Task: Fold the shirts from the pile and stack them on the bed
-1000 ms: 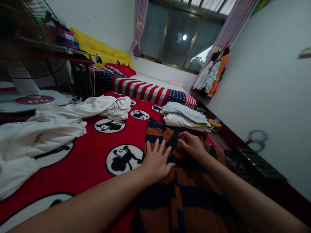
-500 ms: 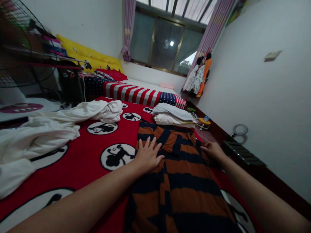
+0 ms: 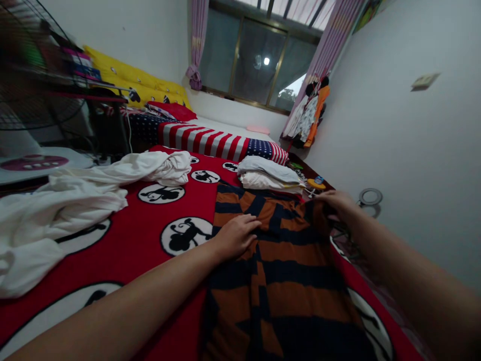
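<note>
The striped garment, in brown and navy, lies spread on the red blanket with its far right corner raised. The left hand rests palm down on the garment's upper left part, fingers together and loosely bent, their tips on the cloth; whether it also pinches a fold underneath cannot be told. The right hand is at the garment's far right corner, fingers closed on the edge and holding it up off the blanket; the thumb's exact place is hard to make out. Just beyond the garment's far edge sits a folded stack of pale cloth, so close that touching or apart is unclear. To the garment's left, apart from it with bare blanket between, a white cloth lies crumpled. The fan stands past that, far to the garment's left. Beyond the garment's far right corner are a small yellow-topped object and a ring-shaped object, with the right forearm crossing in front of the floor there. Farther beyond the garment stretches bedding with stars and stripes.
</note>
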The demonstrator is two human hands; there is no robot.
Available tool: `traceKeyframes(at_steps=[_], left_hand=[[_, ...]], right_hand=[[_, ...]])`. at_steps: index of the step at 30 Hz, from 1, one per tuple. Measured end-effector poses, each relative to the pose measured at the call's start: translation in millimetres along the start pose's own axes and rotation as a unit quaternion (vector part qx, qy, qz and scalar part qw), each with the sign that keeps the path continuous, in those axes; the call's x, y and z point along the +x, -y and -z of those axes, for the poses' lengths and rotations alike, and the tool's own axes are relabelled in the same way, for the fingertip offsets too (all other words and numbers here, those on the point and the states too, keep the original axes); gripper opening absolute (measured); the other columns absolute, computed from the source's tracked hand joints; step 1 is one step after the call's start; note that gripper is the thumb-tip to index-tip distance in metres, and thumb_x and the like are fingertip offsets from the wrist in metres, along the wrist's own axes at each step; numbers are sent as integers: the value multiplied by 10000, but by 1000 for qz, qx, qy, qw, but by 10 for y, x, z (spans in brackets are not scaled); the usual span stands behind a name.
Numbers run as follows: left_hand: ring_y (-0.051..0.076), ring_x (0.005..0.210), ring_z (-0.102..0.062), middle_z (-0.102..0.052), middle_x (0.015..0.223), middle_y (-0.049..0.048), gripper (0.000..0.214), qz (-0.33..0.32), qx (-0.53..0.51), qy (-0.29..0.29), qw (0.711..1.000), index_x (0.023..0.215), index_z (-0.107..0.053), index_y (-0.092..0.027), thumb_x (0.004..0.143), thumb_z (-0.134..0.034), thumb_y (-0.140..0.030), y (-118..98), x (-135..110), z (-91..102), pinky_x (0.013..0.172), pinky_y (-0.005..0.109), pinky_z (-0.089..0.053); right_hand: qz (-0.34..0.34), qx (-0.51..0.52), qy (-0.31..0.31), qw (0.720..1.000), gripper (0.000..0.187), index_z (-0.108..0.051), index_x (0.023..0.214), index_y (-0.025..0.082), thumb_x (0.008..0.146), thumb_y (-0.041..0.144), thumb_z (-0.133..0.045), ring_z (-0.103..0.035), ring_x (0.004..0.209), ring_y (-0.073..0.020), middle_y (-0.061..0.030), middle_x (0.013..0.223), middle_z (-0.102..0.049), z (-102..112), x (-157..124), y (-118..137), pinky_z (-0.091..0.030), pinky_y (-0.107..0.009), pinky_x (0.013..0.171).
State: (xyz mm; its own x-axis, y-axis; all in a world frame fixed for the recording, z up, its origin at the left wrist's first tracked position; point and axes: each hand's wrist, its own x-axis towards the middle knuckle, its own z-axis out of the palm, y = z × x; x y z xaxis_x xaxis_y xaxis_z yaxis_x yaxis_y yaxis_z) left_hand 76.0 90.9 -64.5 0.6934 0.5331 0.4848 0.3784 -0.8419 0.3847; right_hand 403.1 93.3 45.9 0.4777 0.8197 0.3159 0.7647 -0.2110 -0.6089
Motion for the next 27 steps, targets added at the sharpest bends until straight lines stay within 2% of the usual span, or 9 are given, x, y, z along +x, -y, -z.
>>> traceKeyframes(at_steps=[2,5,7,9,13,17,21,24,27], left_hand=[[230,1271,-509,-564,1350,133,452,12,-68,-34,997,1313,-535,-157,862,-566,-180,30,-4,38,1090,387,-397],[234,1232,-547,-583,1322,138,519,64,-149,-75,984,1356,-477,-156,848,-569,-209,104,2,62,1067,406,-424],[236,1189,-583,-606,1282,150,551,95,-203,-89,970,1372,-445,-136,845,-568,-243,160,10,46,1031,407,-460],[235,1163,-602,-624,1250,151,574,106,-235,-95,961,1383,-424,-136,840,-569,-259,205,15,14,1008,408,-480],[236,1179,-589,-613,1259,149,598,103,-223,-89,965,1385,-423,-156,814,-579,-240,230,16,-41,1014,417,-474],[239,1153,-599,-612,1250,152,639,117,-190,-77,972,1400,-413,-148,798,-591,-269,219,35,-44,998,411,-477],[231,1027,-646,-650,1165,130,675,150,-150,-45,976,1419,-416,-159,799,-600,-355,212,134,28,902,372,-514],[218,923,-658,-676,1078,103,660,162,-92,5,982,1405,-467,-180,807,-598,-428,186,279,103,820,321,-517],[215,863,-659,-701,964,75,634,186,-33,18,982,1351,-548,-210,802,-594,-523,131,451,128,754,276,-500]], right_hand=[[-62,127,77,987,143,-650,779,161,665,218,-715,-626,610,-187,-55,658,-652,-82,-47,470,-478,-280,542],[25,301,263,916,438,-590,1077,189,675,216,-762,-675,867,-196,-97,1041,-677,-190,-307,1040,-554,-299,699],[66,300,306,901,466,-569,1112,206,691,244,-765,-660,954,-189,-103,1212,-614,-218,-560,1185,-557,-292,738],[85,241,313,915,416,-575,1092,199,718,280,-739,-658,922,-181,-101,1195,-616,-193,-817,1109,-545,-278,712],[122,37,286,950,300,-626,945,173,759,406,-669,-625,754,-173,-70,915,-672,29,-1264,567,-486,-275,644],[87,-106,329,934,345,-634,802,181,739,520,-664,-590,695,-176,-44,762,-664,380,-1776,91,-428,-257,594],[21,-72,383,921,264,-657,789,204,661,421,-733,-608,702,-177,-20,773,-684,625,-2362,-91,-425,-218,546],[-11,13,402,916,197,-692,842,229,663,312,-692,-652,779,-201,-12,835,-715,632,-2678,-165,-499,-224,626],[-2,45,347,937,134,-702,796,238,708,310,-631,-676,793,-223,-24,837,-733,561,-2799,-277,-542,-250,663]])
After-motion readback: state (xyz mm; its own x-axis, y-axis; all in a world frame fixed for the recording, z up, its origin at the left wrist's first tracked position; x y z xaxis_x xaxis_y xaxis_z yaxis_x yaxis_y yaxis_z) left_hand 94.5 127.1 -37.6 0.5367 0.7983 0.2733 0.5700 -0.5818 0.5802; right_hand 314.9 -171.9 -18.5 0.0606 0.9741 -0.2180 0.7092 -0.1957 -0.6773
